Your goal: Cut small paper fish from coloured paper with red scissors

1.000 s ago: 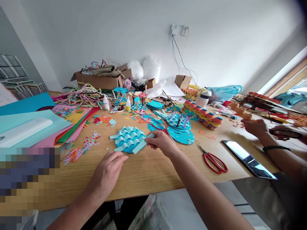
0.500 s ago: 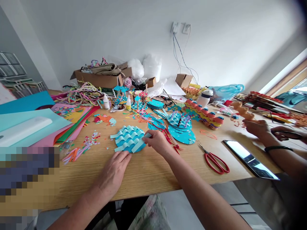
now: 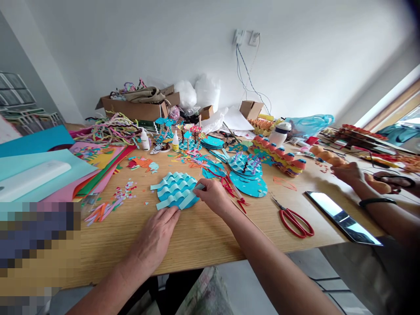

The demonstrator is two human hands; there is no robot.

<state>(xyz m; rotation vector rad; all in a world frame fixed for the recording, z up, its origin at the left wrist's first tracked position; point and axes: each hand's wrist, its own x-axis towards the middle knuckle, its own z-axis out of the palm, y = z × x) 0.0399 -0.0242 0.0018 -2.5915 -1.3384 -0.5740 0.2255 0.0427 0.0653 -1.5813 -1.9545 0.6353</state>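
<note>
Paper strip (image 3: 187, 201): probably light, easily creased; take 1 end.
Right hand (image 3: 213, 197): pinches its far end.
Left hand (image 3: 159, 229): nearer, by disc (image 3: 164, 197) edge; grip, cannot tell.

Crafts room, or a corner used as one.
On my feed, a wooden table (image 3: 203, 240) is spread with coloured paper (image 3: 78, 164), paper scraps (image 3: 123, 192), glue bottles (image 3: 145, 140), red-handled scissors (image 3: 285, 211) and a blue paper disc (image 3: 178, 187) decorated with wavy strips (image 3: 173, 200). Behind these I see a tangle of pipe cleaners (image 3: 113, 129) and a stuffed cardboard box (image 3: 131, 110) before a plain white wall (image 3: 157, 43) with sockets (image 3: 253, 38). A second person (image 3: 385, 215) is at the right. I cannot tell whether the room belongs to a home, school or studio.
</note>
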